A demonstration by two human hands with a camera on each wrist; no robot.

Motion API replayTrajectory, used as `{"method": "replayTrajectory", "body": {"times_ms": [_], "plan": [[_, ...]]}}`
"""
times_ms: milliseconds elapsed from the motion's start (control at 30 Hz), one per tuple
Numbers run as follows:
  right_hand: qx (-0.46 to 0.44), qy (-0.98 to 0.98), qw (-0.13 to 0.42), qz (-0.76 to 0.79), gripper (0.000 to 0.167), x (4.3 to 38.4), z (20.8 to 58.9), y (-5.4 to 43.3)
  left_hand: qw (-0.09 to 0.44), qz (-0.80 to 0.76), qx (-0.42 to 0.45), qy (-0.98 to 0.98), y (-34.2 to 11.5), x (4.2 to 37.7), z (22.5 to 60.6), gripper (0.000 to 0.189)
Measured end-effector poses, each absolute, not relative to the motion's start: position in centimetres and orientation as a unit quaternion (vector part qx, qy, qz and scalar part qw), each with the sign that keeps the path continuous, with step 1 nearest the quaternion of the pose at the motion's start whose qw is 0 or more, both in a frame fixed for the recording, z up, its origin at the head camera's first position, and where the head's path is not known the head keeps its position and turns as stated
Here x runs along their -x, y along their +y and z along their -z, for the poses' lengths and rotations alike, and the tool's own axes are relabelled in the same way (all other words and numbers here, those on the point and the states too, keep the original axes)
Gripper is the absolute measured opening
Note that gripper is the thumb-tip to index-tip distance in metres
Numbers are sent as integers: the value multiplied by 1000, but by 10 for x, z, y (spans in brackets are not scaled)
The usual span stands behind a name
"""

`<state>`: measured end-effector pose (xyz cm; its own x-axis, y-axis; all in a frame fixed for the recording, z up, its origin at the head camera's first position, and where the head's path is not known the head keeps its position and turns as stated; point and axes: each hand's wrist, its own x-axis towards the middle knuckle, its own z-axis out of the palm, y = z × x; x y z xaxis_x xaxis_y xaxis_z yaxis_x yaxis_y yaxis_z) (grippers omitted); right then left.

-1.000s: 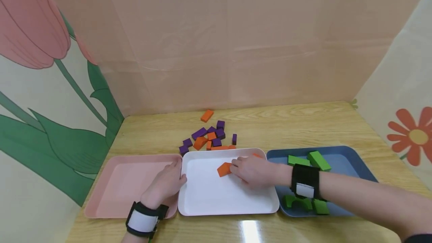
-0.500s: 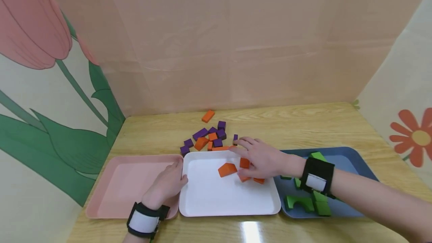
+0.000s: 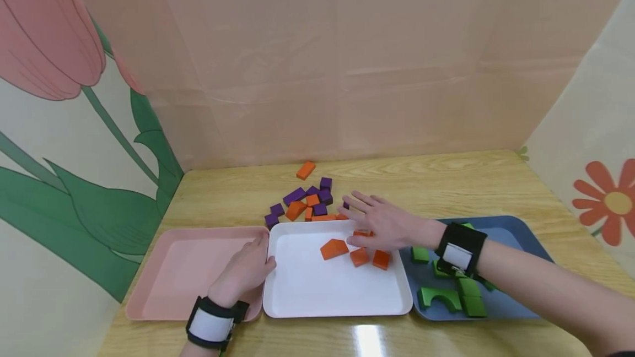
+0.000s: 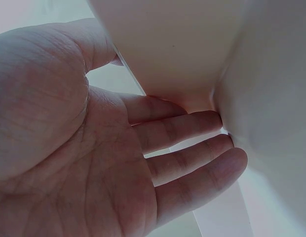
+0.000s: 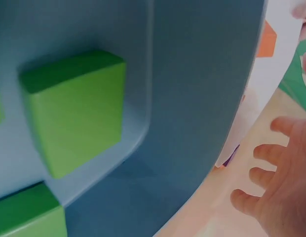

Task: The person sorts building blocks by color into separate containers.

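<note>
My left hand point(image 3: 244, 269) rests in the pink tray point(image 3: 168, 274) at its right wall, fingers extended, thumb over the rim beside the white tray point(image 3: 307, 296). In the left wrist view, the straight fingers point(image 4: 192, 185) touch a pale tray wall. My right hand point(image 3: 384, 223) hovers with spread fingers over the white tray's far right part, holding nothing visible. Below it lie a five-sided orange block point(image 3: 334, 249) and smaller orange blocks point(image 3: 381, 259), one partly hidden by the hand. The right wrist view shows the hand's loosely extended fingers point(image 5: 266, 177) at the right edge.
Behind the white tray, purple blocks point(image 3: 294, 196) and orange blocks point(image 3: 295, 210) lie in a loose pile on the wooden table point(image 3: 421, 180). One orange block point(image 3: 306, 170) lies farther back. On the right, a blue tray point(image 3: 516, 236) holds several green blocks point(image 3: 439, 298).
My right hand has moved from the five-sided orange block up toward the white tray's far edge, its fingers spreading. The orange blocks there are more exposed. My left hand has stayed in place.
</note>
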<state>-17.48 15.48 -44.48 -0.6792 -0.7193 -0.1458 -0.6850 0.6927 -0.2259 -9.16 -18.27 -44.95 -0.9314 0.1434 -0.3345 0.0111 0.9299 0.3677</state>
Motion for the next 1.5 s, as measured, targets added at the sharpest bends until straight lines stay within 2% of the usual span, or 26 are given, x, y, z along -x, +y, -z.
{"method": "replayTrajectory", "body": {"times_ms": [400, 833, 1100, 1333, 1500], "plan": [[394, 909, 101, 90, 58, 222, 448, 139, 181, -190, -36, 964, -182, 92, 448, 69], [426, 889, 141, 88, 44, 261, 460, 126, 176, -184, -39, 966, -183, 94, 451, 69], [426, 891, 125, 92, 32, 266, 461, 119, 163, -180, -55, 968, -183, 93, 449, 67], [399, 905, 133, 68, 30, 260, 460, 115, 169, -176, -47, 969, -181, 94, 450, 68], [390, 912, 97, 86, 24, 258, 457, 114, 170, -175, -46, 969, -181, 94, 452, 68]]}}
